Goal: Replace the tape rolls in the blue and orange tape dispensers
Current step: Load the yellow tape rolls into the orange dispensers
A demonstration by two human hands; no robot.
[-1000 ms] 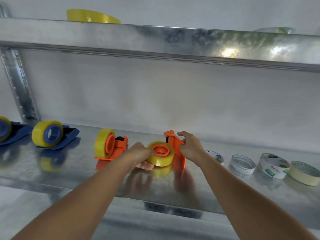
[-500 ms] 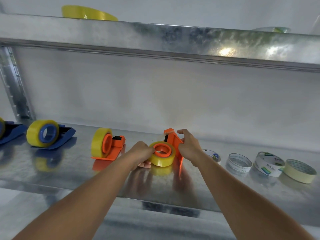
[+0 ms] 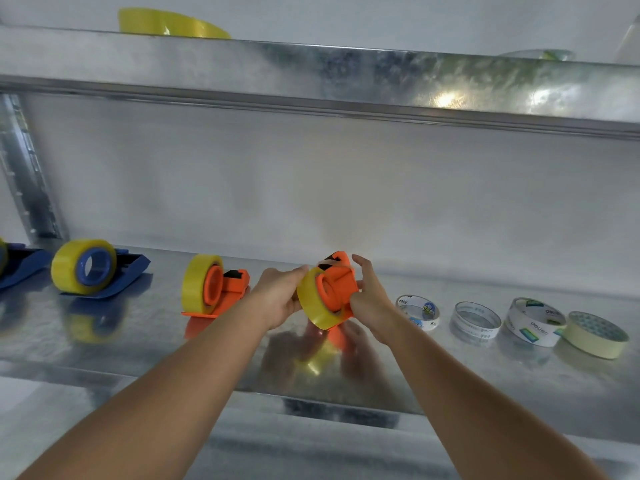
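Note:
An orange tape dispenser (image 3: pixel 341 285) is held just above the metal shelf (image 3: pixel 242 362), with a yellow tape roll (image 3: pixel 311 306) sitting on its orange hub. My left hand (image 3: pixel 280 296) grips the roll's left edge. My right hand (image 3: pixel 367 296) clasps the dispenser body from the right. To the left stands a second orange dispenser (image 3: pixel 216 287) loaded with a yellow roll. Further left is a blue dispenser (image 3: pixel 93 270) with a yellow roll, and another blue dispenser (image 3: pixel 15 265) is cut off by the left frame edge.
Several loose tape rolls lie in a row at the right: a printed white one (image 3: pixel 419 311), a clear one (image 3: pixel 476 322), another printed white one (image 3: pixel 535 322) and a cream masking roll (image 3: pixel 595 334). An upper shelf (image 3: pixel 311 81) carries a yellow roll (image 3: pixel 169 24).
The yellow roll, held flat beside the upright dispenser, has been tilted and pressed onto its hub. Both hands have lifted the dispenser slightly off the shelf.

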